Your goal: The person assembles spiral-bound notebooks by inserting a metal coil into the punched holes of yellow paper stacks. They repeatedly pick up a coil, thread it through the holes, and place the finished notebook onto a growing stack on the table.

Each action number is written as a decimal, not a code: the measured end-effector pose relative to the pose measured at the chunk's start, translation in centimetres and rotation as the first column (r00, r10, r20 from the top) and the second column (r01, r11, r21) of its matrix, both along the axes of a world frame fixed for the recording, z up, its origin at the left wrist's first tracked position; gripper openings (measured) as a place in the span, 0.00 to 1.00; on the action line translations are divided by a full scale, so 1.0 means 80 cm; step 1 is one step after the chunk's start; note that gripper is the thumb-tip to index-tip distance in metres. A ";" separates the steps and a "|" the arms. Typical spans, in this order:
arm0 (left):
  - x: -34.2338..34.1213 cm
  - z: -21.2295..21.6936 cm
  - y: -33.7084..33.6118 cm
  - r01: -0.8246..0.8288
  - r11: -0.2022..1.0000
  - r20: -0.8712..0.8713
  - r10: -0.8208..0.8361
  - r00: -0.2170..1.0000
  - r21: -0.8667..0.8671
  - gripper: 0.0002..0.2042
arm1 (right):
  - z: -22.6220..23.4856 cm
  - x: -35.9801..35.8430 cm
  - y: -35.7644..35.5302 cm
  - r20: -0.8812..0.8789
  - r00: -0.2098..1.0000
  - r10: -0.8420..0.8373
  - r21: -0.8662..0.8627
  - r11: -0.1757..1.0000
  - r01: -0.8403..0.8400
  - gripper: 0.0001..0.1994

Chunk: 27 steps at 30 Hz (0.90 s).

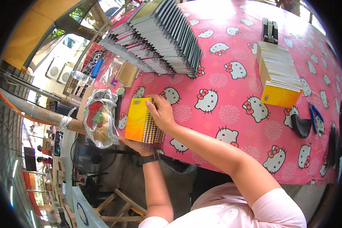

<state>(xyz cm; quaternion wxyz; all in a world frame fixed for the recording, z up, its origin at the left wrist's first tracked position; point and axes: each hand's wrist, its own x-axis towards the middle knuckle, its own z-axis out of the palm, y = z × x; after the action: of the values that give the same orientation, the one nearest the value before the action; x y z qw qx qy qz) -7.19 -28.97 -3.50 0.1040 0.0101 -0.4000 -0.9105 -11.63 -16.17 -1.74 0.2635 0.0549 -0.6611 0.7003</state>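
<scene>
A small stack of yellow-orange spiral notebooks [137, 118] lies at the near left edge of the pink cartoon-cat tablecloth [224, 114]. My right hand [161, 113] rests on top of the stack, fingers over its wire spine side. My left hand [138, 146], with a black wristwatch, holds the stack from below at the table edge. Both hands grip the same notebooks.
A long fanned row of spiral notebooks [159, 36] fills the far left of the table. A second pile with yellow covers [278, 78] stands at the right, a black stapler-like tool [269, 30] behind it. Black object and blue pens [306, 123] lie right. A mesh bag [98, 119] hangs at left.
</scene>
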 end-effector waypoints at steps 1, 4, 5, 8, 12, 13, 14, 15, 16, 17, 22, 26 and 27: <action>-0.001 -0.008 -0.003 0.034 0.999 -0.022 -0.033 0.999 0.034 0.46 | 0.000 -0.002 -0.003 0.003 1.000 -0.004 0.000 1.000 0.004 0.18; -0.015 -0.034 -0.031 -0.009 0.996 -0.022 0.007 1.000 -0.084 0.46 | -0.001 -0.006 -0.006 -0.011 0.999 -0.033 0.022 0.999 0.033 0.16; -0.020 -0.037 -0.037 -0.055 0.982 -0.040 0.048 0.998 -0.182 0.46 | -0.002 -0.009 -0.006 -0.024 0.999 -0.045 0.035 0.998 0.046 0.16; -0.021 -0.030 -0.028 -0.188 0.955 0.010 0.196 0.981 -0.228 0.40 | -0.008 -0.016 -0.006 0.006 1.000 -0.002 -0.049 0.999 0.003 0.14; -0.008 0.006 0.008 -0.306 0.951 -0.154 0.296 0.943 -0.048 0.36 | -0.007 -0.011 -0.007 -0.022 1.000 0.001 -0.042 0.999 -0.002 0.13; -0.008 0.006 0.007 -0.284 0.958 -0.121 0.277 0.953 -0.048 0.36 | -0.007 -0.008 -0.009 -0.042 0.999 -0.012 -0.032 0.999 0.010 0.13; -0.008 0.007 0.004 -0.261 0.964 -0.086 0.256 0.963 -0.048 0.36 | -0.009 -0.008 -0.009 -0.031 0.999 -0.023 -0.022 1.000 0.022 0.13; -0.009 0.007 0.003 -0.238 0.970 -0.052 0.235 0.971 -0.047 0.35 | -0.010 -0.008 -0.007 -0.019 0.999 -0.035 -0.010 0.999 0.035 0.13; -0.008 0.016 0.008 -0.260 0.961 -0.006 0.261 0.965 -0.093 0.34 | -0.009 -0.010 -0.008 -0.013 0.999 -0.046 -0.004 0.999 0.046 0.13; -0.009 0.015 0.006 -0.250 0.962 -0.004 0.251 0.968 -0.106 0.34 | -0.009 -0.010 -0.009 -0.016 0.998 -0.059 0.012 0.998 0.059 0.14; -0.016 0.001 -0.017 -0.154 0.979 -0.051 0.149 0.988 -0.133 0.33 | -0.006 -0.008 -0.007 0.006 0.998 -0.069 0.035 0.997 0.069 0.16; -0.017 -0.006 -0.037 -0.054 0.991 -0.055 0.047 0.997 -0.121 0.36 | -0.002 -0.001 -0.006 0.006 1.000 -0.028 0.026 0.999 0.028 0.20; -0.014 -0.003 -0.043 0.006 0.995 -0.048 -0.011 0.999 -0.096 0.36 | 0.000 0.004 -0.003 -0.019 0.999 -0.035 0.019 0.999 0.035 0.22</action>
<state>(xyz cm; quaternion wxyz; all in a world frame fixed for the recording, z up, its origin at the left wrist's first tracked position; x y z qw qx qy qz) -8.34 -32.45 -3.72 0.1101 -0.0187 -0.4408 -0.8906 -11.31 -16.45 -1.74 0.2814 0.0523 -0.6662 0.6886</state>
